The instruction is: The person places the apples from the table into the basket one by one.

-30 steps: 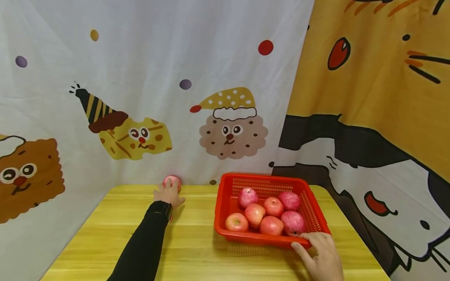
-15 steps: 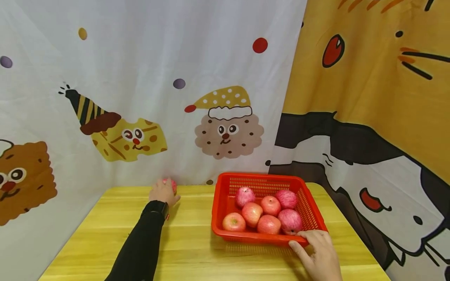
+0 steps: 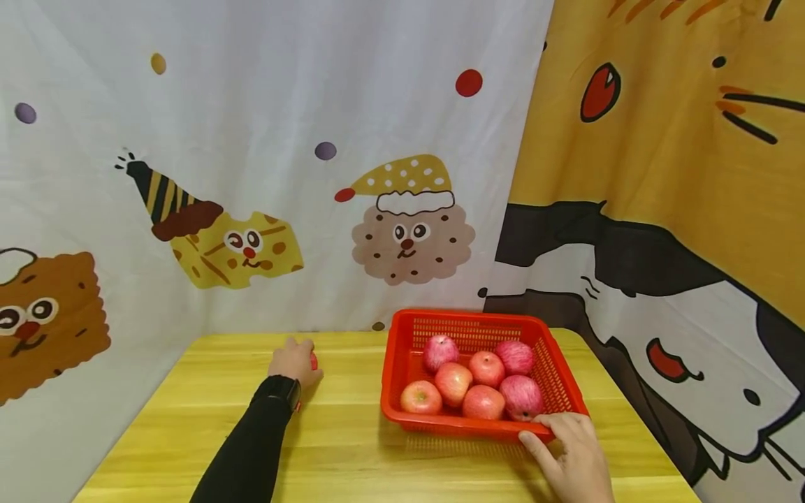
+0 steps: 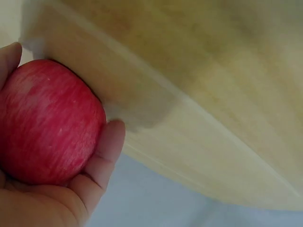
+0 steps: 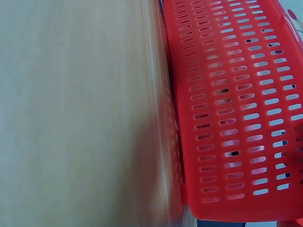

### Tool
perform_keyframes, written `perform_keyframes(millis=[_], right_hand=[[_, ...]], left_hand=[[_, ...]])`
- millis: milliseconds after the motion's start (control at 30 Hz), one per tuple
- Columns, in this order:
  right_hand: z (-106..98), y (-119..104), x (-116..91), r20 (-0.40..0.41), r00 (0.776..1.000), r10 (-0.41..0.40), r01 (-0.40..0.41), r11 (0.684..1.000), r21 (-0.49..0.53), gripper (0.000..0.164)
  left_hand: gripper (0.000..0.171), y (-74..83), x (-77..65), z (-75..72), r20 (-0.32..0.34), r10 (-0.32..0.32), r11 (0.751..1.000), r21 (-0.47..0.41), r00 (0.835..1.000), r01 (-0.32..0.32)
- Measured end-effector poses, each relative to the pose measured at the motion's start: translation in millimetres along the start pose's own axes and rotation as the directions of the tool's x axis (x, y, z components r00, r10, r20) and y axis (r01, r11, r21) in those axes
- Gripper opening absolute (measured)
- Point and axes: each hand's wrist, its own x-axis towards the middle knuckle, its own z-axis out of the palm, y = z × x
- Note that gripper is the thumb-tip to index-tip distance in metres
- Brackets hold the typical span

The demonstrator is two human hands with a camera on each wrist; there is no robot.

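Observation:
In the head view my left hand (image 3: 294, 363) is near the far left of the table, its fingers wrapped round an apple that is mostly hidden there. The left wrist view shows this red, streaked apple (image 4: 52, 123) between thumb and fingers, against the palm. My right hand (image 3: 574, 454) grips the near right corner of a red plastic basket (image 3: 465, 426), fingers over the rim and thumb in front. Several red and pink apples lie in it, one pale red apple (image 3: 421, 397) at its front left. The right wrist view shows mainly the basket's slotted wall (image 5: 227, 118).
Both hands are over a light wooden table (image 3: 352, 447). Behind it hangs a white curtain (image 3: 264, 105) with cartoon prints, and a yellow printed cloth (image 3: 660, 161) closes off the right side. A dark band (image 3: 286, 391) circles the left wrist.
My left hand has closed round the apple at the table's far edge and drawn it slightly nearer. The right hand and basket have stayed put, while the head view shifted a little.

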Motion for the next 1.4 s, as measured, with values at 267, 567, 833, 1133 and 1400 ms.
perform_keyframes(millis=[267, 567, 833, 1133, 1400], right_hand=[[0.6, 1.7, -1.0, -0.011, 1.000, 0.015, -0.015, 1.000, 0.005, 0.029], [0.0, 2.0, -0.8, 0.011, 0.994, 0.111, -0.112, 0.992, 0.060, 0.029], [-1.6, 3.0, -0.1, -0.038, 0.999, 0.034, -0.031, 0.996, 0.084, 0.032], [0.5, 0.7, -2.5, -0.033, 0.999, 0.010, -0.007, 0.997, 0.080, 0.031], [-1.0, -1.9, -0.2, -0.026, 0.998, -0.055, 0.058, 0.989, 0.133, 0.033]], left_hand=[[0.054, 7.6, -28.2, -1.1, -0.053, 0.105, 0.995, 0.007, 0.993, -0.104], [0.059, 14.7, -66.8, -3.2, -0.096, 0.180, 0.984, 0.012, 0.979, -0.180], [0.065, 16.5, -86.1, -10.6, -0.067, 0.202, 0.979, -0.025, 0.977, -0.204], [0.071, 17.2, -98.1, -21.9, -0.050, 0.132, 0.967, -0.214, 0.990, -0.139], [0.074, 95.5, -74.4, -61.1, -0.340, 0.249, 0.862, -0.349, 0.907, -0.368]])
